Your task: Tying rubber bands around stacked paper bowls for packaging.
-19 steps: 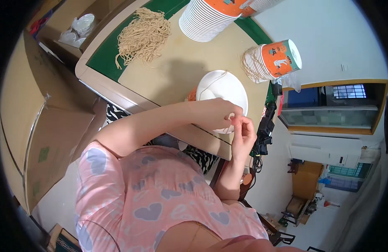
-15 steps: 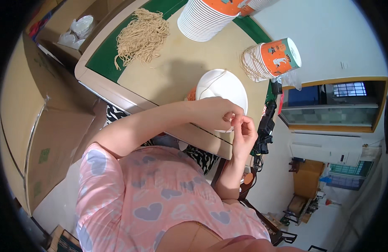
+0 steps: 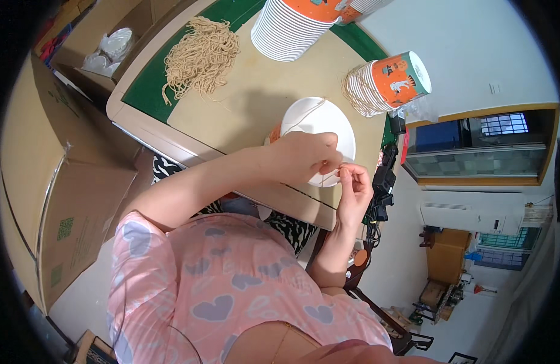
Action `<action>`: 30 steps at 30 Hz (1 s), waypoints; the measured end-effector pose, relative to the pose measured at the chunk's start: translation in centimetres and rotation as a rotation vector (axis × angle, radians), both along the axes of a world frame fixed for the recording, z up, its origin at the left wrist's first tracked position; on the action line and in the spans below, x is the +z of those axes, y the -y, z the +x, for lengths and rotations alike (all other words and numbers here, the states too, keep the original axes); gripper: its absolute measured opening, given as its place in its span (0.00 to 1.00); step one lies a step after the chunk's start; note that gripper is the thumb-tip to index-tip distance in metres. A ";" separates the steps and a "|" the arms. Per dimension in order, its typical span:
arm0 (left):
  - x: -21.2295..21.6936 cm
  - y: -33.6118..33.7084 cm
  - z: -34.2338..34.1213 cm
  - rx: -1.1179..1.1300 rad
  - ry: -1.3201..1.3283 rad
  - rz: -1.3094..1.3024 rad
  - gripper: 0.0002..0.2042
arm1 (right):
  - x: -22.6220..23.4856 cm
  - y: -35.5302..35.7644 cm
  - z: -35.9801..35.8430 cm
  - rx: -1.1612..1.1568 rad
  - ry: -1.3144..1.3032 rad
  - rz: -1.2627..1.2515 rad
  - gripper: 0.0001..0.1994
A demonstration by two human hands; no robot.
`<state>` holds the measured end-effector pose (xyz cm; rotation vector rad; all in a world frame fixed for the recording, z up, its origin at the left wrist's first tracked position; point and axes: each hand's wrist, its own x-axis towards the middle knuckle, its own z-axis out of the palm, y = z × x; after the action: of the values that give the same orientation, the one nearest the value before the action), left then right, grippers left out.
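A paper cup [image 3: 340,130], white inside and orange outside, lies in front of me at the table edge with its mouth toward me. A thin beige string [image 3: 305,113] crosses its mouth and runs toward my hands. My left hand [image 3: 304,156] is curled over the lower part of the mouth, its fingers pinched on the string. Close beside it, my right hand [image 3: 356,183] pinches the string between thumb and forefinger, the other fingers bent. The fingertips nearly meet, and the exact hold is partly hidden. A tangled heap of beige string [image 3: 202,59] lies at the far left.
A tall stack of paper cups [image 3: 292,30] stands at the back. Another stack [image 3: 394,83], wound with string, sits at the right. Black power adapters and cables [image 3: 384,182] line the table's right side. A cardboard box [image 3: 89,206] stands at the left.
My fingertips have drawn slightly apart, the left hand shifting up and left, and a piece of string now shows below it. The whole view has shifted slightly.
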<state>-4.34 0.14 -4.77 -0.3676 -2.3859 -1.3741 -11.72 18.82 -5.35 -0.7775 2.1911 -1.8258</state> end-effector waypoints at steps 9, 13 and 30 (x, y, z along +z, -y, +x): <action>1.5 -0.9 0.0 0.071 0.252 -0.161 0.03 | 0.2 0.0 -0.2 0.042 0.004 -0.008 0.03; 0.3 -1.6 -1.0 0.043 -0.256 -0.633 0.04 | 0.7 -0.3 -0.3 0.072 -0.007 0.082 0.03; 0.7 -0.3 -2.1 -0.084 0.905 0.546 0.09 | -2.0 2.1 3.9 -0.286 -0.281 -0.120 0.06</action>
<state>-6.47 0.41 -4.04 0.3997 -2.4308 -2.5322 -7.78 16.69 -7.37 -0.8238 2.4967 -2.1118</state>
